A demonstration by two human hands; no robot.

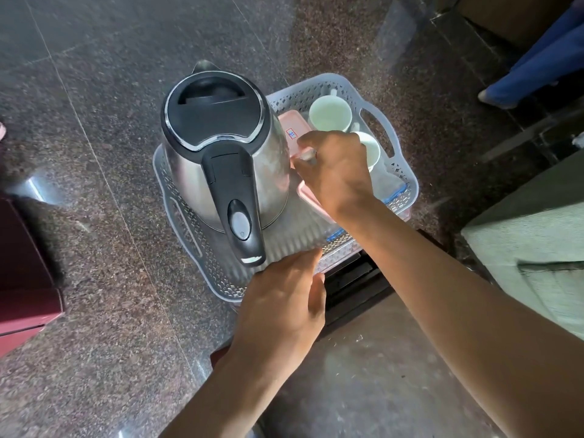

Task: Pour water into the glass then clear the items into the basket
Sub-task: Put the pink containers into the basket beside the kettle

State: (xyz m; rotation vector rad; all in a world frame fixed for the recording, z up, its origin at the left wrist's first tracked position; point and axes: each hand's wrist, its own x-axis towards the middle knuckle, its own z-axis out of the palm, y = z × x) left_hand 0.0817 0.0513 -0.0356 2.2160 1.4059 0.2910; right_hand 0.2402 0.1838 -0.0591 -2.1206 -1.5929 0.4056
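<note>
A pale grey perforated basket (406, 181) sits on the speckled stone counter. A steel kettle (221, 153) with a black lid and handle stands in its left half. The right half holds two white cups (328, 113) (373, 150), pink lidded boxes (292, 121) and a clear box with blue seals (392, 191). My right hand (335, 172) reaches into the basket over the pink boxes, thumb and forefinger pinched on a small shiny item that I cannot identify. My left hand (284, 301) lies palm down at the basket's near rim, fingertips touching it. No glass is clearly visible.
A dark red box (25, 279) stands at the left edge. The counter's edge drops to a dark floor at the lower right, beside a grey-green cushioned seat (537, 248). Someone's blue trouser leg (537, 67) shows at the upper right.
</note>
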